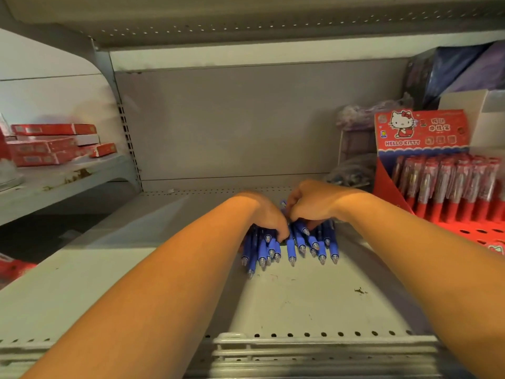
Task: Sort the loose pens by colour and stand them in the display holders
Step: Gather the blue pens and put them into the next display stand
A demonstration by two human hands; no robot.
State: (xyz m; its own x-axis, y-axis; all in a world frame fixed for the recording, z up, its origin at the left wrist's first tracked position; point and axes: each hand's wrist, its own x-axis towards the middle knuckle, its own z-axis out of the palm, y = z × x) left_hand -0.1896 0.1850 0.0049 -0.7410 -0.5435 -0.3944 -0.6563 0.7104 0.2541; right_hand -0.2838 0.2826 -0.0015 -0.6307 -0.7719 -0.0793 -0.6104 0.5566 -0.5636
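Grey metal shop shelf (300,296), scuffed and perforated along the front, with a wire fence (300,351) at the near lip. Stretched across it from the near edge, two bare forearms, meeting at mid-shelf. Under both hands, a loose heap of blue pens (300,244), lying flat on the shelf, clear tips fanned towards the camera. On the left bunch, left hand (269,214), fingers curled down round the barrels. Touching it, right hand (311,203), knuckles up, fingers bunched and closed over the right bunch. Just beside the right forearm, on the same shelf, red Hello Kitty display holder (422,132), packed with upright red pens (448,181) in clear sleeves. Behind the holder, blurred purple bags (464,67) and a pale carton (464,105). Beyond the hands, plain grey back panel (232,119) under a perforated upper shelf (246,23). Far left, on a neighbouring shelf, flat red boxes (52,144), loosely stacked.
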